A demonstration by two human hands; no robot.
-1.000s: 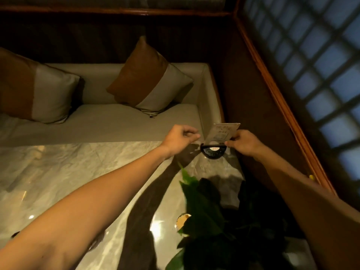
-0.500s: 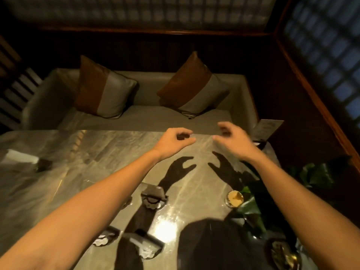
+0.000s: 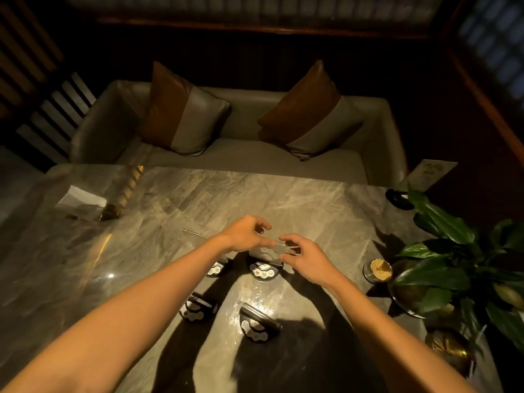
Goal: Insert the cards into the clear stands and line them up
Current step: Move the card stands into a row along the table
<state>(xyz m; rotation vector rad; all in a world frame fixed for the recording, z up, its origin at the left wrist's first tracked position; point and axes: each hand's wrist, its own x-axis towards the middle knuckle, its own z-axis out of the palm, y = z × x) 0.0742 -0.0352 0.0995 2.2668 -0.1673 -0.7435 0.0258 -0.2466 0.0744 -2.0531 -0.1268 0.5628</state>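
From the head camera, both bare forearms reach out over a marbled tabletop (image 3: 175, 222). The left hand (image 3: 245, 235) and right hand (image 3: 304, 258) meet above the middle stand (image 3: 264, 270), a clear panel on a dark base. The fingers (image 3: 268, 243) of the left hand are curled narrow, thumb pointing right; those of the right are loosely curled. A thin edge shows between the two hands, but I cannot tell whether either hand grips it.

Three more stands sit on the tabletop without cards: one (image 3: 217, 268) just left of the middle stand, partly under the left wrist, and two nearer the person, at left (image 3: 197, 307) and right (image 3: 258, 324).

A stand with a card (image 3: 425, 177) is at the far right corner, well apart from the rest. Near it is a plant (image 3: 459, 268), with a small jar (image 3: 377, 270) beside its pot. Behind the tabletop stands a sofa (image 3: 243, 157) with two cushions.
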